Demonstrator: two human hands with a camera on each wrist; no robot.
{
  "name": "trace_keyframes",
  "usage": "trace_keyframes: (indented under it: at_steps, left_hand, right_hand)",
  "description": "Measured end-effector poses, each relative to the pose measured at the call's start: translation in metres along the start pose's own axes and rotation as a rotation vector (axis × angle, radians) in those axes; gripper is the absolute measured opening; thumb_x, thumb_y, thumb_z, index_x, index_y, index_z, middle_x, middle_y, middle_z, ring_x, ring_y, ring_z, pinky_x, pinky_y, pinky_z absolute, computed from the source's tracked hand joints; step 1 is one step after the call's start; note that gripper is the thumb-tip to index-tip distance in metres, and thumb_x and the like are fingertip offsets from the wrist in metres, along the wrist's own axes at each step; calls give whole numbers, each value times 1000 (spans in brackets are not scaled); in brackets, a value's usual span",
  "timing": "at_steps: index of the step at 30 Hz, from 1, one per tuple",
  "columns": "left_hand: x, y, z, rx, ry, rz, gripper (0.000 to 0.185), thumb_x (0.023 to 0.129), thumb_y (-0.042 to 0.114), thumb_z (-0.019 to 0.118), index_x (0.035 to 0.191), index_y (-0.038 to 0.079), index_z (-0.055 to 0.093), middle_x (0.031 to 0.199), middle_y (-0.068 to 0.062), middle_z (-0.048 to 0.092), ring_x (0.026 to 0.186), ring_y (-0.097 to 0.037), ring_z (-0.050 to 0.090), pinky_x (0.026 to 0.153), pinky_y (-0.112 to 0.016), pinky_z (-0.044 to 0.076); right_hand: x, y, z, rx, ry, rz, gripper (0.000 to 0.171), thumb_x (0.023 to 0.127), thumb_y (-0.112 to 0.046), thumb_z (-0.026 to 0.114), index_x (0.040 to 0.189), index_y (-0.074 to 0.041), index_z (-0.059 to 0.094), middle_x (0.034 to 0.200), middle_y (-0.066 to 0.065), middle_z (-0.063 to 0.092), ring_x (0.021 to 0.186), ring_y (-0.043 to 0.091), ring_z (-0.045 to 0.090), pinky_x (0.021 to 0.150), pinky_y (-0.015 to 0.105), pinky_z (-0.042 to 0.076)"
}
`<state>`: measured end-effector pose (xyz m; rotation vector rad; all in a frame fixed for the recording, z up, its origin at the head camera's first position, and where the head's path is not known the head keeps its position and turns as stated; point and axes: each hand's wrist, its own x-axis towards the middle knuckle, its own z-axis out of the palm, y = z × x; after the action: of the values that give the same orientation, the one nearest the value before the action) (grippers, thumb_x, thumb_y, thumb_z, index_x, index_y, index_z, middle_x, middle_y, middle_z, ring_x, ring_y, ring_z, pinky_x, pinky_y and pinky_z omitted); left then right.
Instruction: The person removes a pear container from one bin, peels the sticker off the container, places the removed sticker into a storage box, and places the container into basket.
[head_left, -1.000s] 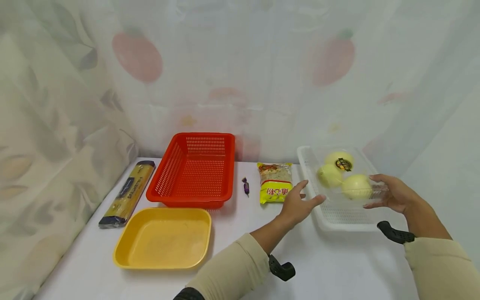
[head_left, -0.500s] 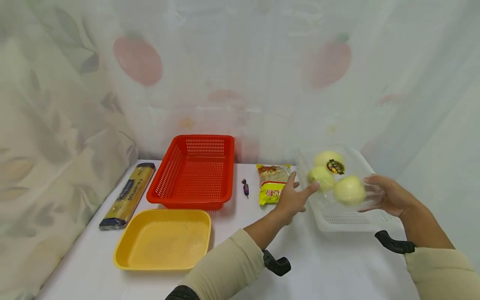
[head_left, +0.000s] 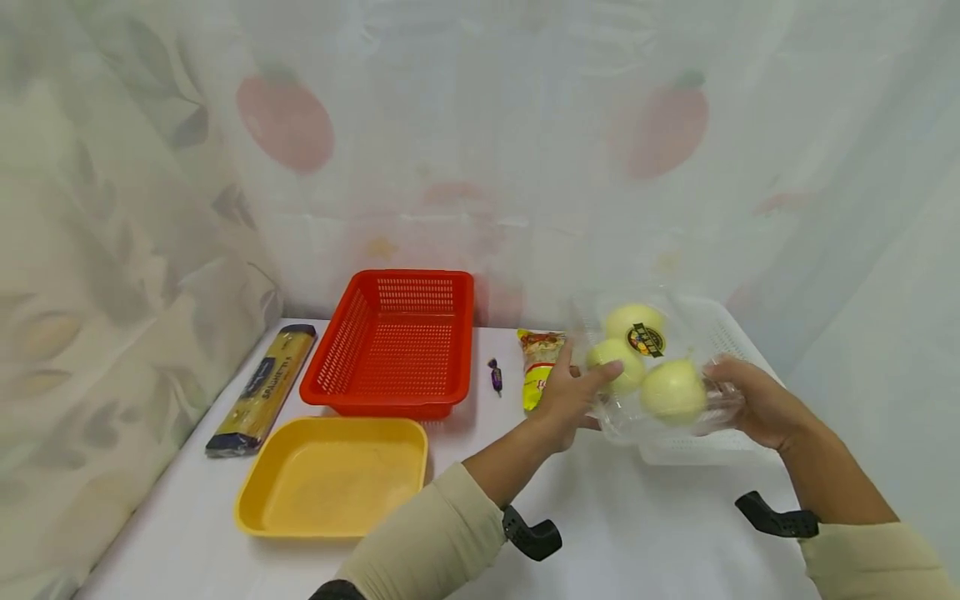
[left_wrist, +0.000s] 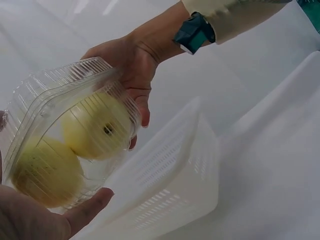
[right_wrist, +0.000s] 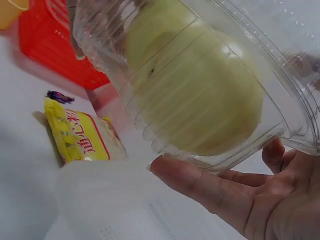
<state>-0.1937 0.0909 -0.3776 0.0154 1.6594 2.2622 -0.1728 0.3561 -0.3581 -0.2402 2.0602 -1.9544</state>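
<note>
Both hands hold a clear plastic clamshell fruit box [head_left: 646,340] above the white basket [head_left: 705,452]. Inside it are three pale yellow-green round fruits [head_left: 675,392], and its lid carries a dark round label. My right hand [head_left: 765,406] grips the right end, thumb on one face and fingers on the other, as the right wrist view shows up close. At the left end, my left hand [head_left: 566,402] has its thumb over the box; most of its other fingers are hidden behind or under it. In the left wrist view, the box is tilted between the hands.
A yellow noodle packet [head_left: 537,367] lies behind my left hand, partly covered. Left of it are a small purple-wrapped candy [head_left: 496,377], a red basket [head_left: 386,400], a yellow tray [head_left: 330,533] and a spaghetti pack [head_left: 262,387]. A printed curtain [head_left: 480,167] hangs behind the table.
The fruit box has moved left in my right hand, partly out from over the white basket. My left hand, formerly apart from it, has come to hold its left end.
</note>
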Motion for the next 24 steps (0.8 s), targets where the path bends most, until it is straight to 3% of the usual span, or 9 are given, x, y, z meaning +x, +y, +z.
trace_keyframes:
  at_steps: [7, 15, 24]
  left_hand:
    - [-10, 7, -18, 4, -2, 8, 76, 80, 26, 78, 142, 44, 39, 115, -12, 48, 93, -29, 63, 61, -52, 55]
    - [-23, 11, -43, 27, -30, 27, 79, 83, 19, 75, 146, 45, 34, 123, -15, 44, 95, -32, 62, 64, -51, 56]
    - [-37, 9, -69, 32, -52, 17, 73, 83, 21, 72, 145, 39, 38, 122, -18, 48, 95, -32, 62, 69, -56, 54]
  right_hand:
    - [-3, 4, 26, -71, 43, -6, 17, 102, -23, 42, 112, -9, 38, 111, 13, 44, 95, 30, 57, 74, 50, 54]
    - [-6, 10, 50, -13, -51, -63, 31, 103, -14, 39, 133, -16, 29, 110, 11, 59, 89, 26, 66, 71, 43, 56]
    - [-7, 16, 83, -128, 76, -34, 43, 99, -18, 50, 133, -1, 30, 120, 18, 46, 97, 24, 58, 75, 38, 52]
